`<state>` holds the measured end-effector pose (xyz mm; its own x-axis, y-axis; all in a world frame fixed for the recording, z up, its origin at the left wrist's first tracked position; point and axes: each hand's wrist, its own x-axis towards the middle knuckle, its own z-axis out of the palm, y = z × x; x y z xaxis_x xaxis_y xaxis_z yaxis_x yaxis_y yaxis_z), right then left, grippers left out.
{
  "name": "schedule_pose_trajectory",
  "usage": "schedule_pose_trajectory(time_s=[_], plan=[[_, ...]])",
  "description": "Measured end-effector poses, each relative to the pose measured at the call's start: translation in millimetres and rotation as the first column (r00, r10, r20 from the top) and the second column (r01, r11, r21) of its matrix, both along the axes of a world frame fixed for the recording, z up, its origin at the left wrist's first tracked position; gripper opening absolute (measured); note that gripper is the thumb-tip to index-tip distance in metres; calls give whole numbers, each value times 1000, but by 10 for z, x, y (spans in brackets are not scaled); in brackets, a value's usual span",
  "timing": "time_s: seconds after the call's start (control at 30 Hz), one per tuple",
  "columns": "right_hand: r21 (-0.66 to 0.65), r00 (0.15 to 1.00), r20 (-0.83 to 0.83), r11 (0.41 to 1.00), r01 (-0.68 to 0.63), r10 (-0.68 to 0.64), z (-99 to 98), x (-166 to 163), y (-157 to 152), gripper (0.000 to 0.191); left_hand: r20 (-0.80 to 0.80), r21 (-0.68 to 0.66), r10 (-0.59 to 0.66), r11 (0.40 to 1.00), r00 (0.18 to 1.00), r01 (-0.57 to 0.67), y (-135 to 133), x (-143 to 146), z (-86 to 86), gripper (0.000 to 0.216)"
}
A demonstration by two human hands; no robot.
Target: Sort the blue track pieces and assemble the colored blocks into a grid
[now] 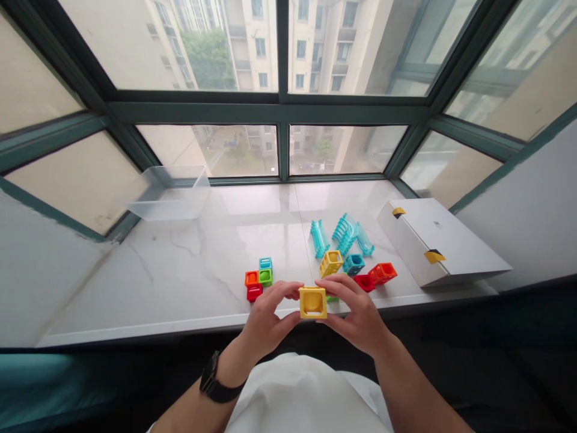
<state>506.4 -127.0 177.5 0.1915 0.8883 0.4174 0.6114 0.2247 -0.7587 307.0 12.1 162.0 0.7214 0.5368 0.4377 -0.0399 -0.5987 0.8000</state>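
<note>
Over on the left sat a clear plastic bin (pixel 169 210); away right lay a white box (pixel 455 237), yellow-and-black tape (pixel 435 257) at its edge! And beyond the dark green window frame (pixel 234 112) rose pale apartment blocks (pixel 313 63), with a leafy green tree (pixel 208 59) among them.

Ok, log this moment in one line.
left hand: gripping yellow block | right hand: gripping same block | ledge: teal pieces, white box, clear bin

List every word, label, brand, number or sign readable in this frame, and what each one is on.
No text can be read.
Small grey mark on the white box: too small to make out.
Dark watch above the left hand: nothing legible.
Yellow block held between the left hand and right hand: no lettering visible.
</note>
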Motion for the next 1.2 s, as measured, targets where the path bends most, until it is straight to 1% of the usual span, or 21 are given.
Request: schedule_pose_trajectory(time_s=[0.13,0.2,0.23,0.27,0.3,0.37,0.4,0.5,0.53,0.6,0.67,0.73,0.83,0.97,1.03,1.2], plan=[[-18,999,41,1000,20,-19,41,107,-77,56,10,-50,-79,996,997,79,-4,116,-3,43],[-21,997,62,999,39,-38,65,172,-120,53,56,-91,-125,987,991,130,5,203,-80,45],[-22,996,68,998,58,-57,73,211,-145,50,83,-121,-141,981,987,150,17,257,-153,46],[-22,994,69,996,83,-81,76,255,-173,47,110,-161,-147,973,983,164,36,319,-250,46],[-22,992,64,993,114,-112,73,303,-204,44,123,-213,-139,963,983,163,63,389,-370,41],[-23,982,40,982,186,-185,51,402,-274,43,67,-301,-74,949,995,90,136,549,-659,33],[-21,974,28,974,224,-224,35,450,-309,43,16,-317,-41,948,999,44,179,637,-814,31],[-28,945,15,945,326,-326,-5,565,-400,43,-118,-320,16,946,993,-53,308,903,-1232,31],[-35,935,16,935,353,-353,-14,592,-421,43,-155,-299,21,952,988,-68,341,984,-1337,36],[-45,920,18,919,393,-392,-26,637,-446,44,-215,-256,30,963,976,-86,384,1123,-1479,46],[-44,909,3,909,416,-416,-45,679,-454,46,-258,-195,61,974,964,-114,395,1226,-1544,54],[-40,900,-25,900,434,-435,-72,727,-451,48,-293,-125,89,984,952,-131,388,1294,-1560,57],[-50,891,-46,892,450,-452,-106,812,-426,51,-343,-34,91,993,935,-109,371,1352,-1547,56],[-90,887,-35,885,457,-461,-94,921,-320,52,-399,15,127,991,908,-132,367,1393,-1534,55],[-118,894,-46,891,439,-446,-78,966,-222,51,-410,30,143,989,901,-143,369,1404,-1533,53],[-179,945,-30,932,315,-325,-87,1077,82,45,-416,60,153,988,896,-141,374,1418,-1533,45]])
